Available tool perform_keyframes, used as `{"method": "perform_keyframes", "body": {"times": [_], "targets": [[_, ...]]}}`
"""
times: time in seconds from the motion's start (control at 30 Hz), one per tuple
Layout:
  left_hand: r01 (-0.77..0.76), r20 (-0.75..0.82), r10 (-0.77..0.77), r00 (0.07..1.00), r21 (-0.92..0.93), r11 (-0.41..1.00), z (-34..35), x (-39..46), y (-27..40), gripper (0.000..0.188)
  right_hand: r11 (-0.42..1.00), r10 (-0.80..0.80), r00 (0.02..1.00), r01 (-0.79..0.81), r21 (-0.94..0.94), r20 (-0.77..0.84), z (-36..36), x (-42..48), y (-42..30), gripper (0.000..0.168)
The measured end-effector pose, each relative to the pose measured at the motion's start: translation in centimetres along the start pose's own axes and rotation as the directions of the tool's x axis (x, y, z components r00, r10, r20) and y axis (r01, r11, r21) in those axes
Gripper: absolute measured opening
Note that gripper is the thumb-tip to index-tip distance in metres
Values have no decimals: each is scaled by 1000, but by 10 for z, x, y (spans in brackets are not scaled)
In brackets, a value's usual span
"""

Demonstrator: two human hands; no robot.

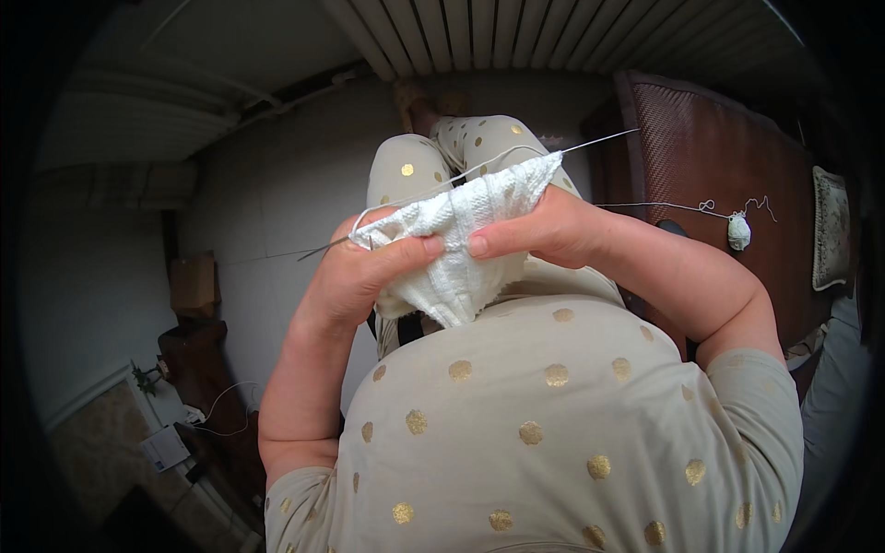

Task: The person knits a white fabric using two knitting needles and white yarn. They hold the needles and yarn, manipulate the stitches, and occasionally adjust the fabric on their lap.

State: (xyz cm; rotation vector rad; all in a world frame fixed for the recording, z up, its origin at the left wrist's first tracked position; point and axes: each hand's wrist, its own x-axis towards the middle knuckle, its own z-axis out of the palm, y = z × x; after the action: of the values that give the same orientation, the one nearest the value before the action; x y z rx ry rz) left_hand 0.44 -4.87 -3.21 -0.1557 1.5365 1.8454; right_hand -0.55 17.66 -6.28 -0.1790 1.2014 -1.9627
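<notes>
Above my lap, both hands grip a piece of white knitting (pixel 453 207), thumbs lying on top of the fabric. My left hand (pixel 373 266) holds its left part, and my right hand (pixel 546 228) pinches it at the right. A thin metal knitting needle (pixel 600 141) sticks out past the upper right corner. On the left, needle ends (pixel 321 249) project beyond my left hand. White yarn (pixel 477 167) loops from the left corner across the top of the knitting. The fingers under the fabric are hidden.
A ball of white yarn (pixel 739 232) sits on a brown leather-like seat (pixel 774 159) to my right, its strand running towards my right arm. A patterned cushion (pixel 831 228) lies beyond it. At the left stand a cardboard box (pixel 193 283) and dark wooden furniture (pixel 207 359). A ribbed radiator (pixel 484 34) is ahead.
</notes>
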Motion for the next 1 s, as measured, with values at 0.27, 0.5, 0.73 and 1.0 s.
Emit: {"method": "perform_keyframes", "body": {"times": [0.27, 0.5, 0.73, 1.0], "targets": [[-9, -24, 9, 1000, 25, 1000, 0, -5, 1, 34, 989, 7, 993, -24, -144, -121, 6, 0, 2, 38], [-91, 86, 93, 992, -16, 996, -14, -4, -8, 37, 997, 19, 999, -22, -69, -46, -3, 0, 7, 45], [-109, -14, 108, 994, -135, 985, -19, 2, -15, 34, 993, 37, 999, -39, -112, -19, -10, 4, 9, 52], [-135, -120, 118, 986, -142, 981, -22, 9, -17, 30, 995, 96, 995, -96, 7, 27, -17, 7, 8, 55]]}}
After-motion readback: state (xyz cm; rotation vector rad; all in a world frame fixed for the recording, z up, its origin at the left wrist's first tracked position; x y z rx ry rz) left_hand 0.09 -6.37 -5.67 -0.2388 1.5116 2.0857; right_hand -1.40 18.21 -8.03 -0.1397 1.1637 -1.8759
